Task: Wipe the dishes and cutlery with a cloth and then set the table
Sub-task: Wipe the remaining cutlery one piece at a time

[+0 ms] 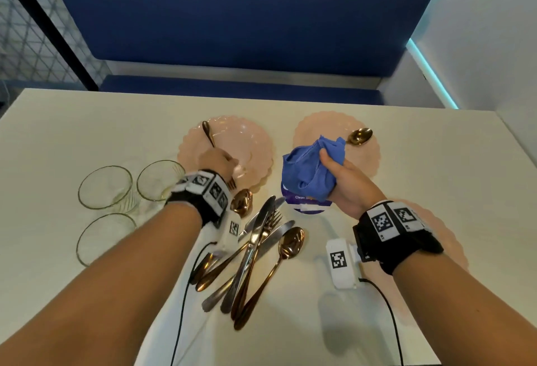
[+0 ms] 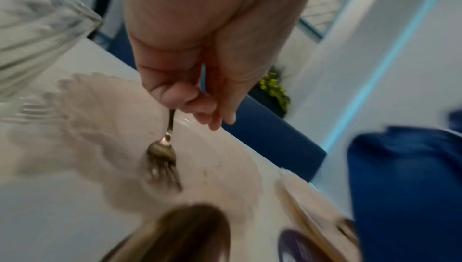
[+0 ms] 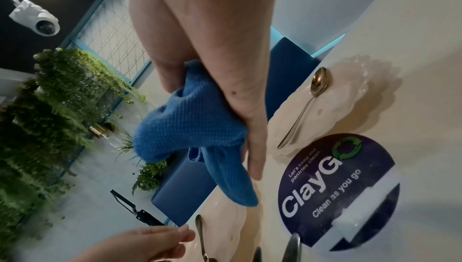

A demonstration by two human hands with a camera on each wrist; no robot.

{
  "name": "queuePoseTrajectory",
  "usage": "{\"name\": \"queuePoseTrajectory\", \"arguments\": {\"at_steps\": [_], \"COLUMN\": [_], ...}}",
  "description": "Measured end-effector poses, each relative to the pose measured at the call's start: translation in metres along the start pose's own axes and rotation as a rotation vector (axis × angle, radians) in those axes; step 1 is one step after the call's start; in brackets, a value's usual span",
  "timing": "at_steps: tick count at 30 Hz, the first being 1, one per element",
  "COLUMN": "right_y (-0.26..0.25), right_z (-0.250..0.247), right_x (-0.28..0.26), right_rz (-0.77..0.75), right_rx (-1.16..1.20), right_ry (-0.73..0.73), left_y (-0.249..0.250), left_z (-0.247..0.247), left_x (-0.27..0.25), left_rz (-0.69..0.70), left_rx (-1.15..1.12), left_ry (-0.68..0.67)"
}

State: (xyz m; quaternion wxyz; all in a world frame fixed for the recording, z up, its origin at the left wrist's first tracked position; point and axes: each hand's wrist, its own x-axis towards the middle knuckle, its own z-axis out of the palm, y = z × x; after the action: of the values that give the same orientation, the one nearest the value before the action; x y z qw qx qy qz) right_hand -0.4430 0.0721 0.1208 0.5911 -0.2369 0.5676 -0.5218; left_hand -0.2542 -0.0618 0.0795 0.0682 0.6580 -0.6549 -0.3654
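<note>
Left hand [image 1: 216, 162] pinches fork [image 2: 162, 155]; right hand [image 1: 345, 182] grips cloth [image 1: 308, 171]

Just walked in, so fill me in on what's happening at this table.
A person is cleaning tableware. The left hand holds a fork by its handle over the left pink plate. The right hand grips a bunched blue cloth. A spoon lies on the right pink plate. More cutlery is piled nearer, with three glasses on the left.

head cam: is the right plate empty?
No, a spoon lies on the right plate, beyond the cloth gripped in the right hand.
</note>
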Motion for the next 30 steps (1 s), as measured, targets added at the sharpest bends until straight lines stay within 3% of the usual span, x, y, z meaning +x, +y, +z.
{"name": "queuePoseTrajectory", "arguments": {"at_steps": [3, 10, 13, 15, 18, 22, 26, 30], "right_y": [-0.004, -0.008, -0.007, -0.007, -0.011, -0.018, -0.016, 0.002], "right_z": [-0.004, -0.011, -0.016, -0.021, -0.025, -0.015, 0.013, 0.026], "right_x": [0.005, 0.015, 0.019, 0.024, 0.030, 0.043, 0.053, 0.052], "right_rz": [0.052, 0.088, 0.110, 0.129, 0.157, 0.163, 0.099, -0.074], "right_rx": [0.037, 0.030, 0.003, -0.011, -0.038, -0.108, -0.225, -0.407], "right_ry": [-0.044, -0.053, -0.048, -0.058, -0.104, -0.145, -0.208, -0.115], "left_y": [-0.002, -0.015, -0.016, -0.009, 0.005, 0.043, 0.073, 0.081], "left_z": [-0.012, -0.010, -0.006, -0.007, -0.011, -0.007, 0.011, 0.023], "left_x": [0.040, 0.053, 0.057, 0.062, 0.067, 0.040, 0.013, 0.004], "left_rz": [-0.161, -0.046, -0.005, -0.038, -0.173, -0.052, 0.057, 0.109], "left_rx": [0.026, 0.533, 0.699, 0.560, -0.032, -0.555, -0.705, -0.735], "left_ry": [0.109, 0.081, -0.086, -0.060, 0.034, -0.054, -0.154, -0.117]}}
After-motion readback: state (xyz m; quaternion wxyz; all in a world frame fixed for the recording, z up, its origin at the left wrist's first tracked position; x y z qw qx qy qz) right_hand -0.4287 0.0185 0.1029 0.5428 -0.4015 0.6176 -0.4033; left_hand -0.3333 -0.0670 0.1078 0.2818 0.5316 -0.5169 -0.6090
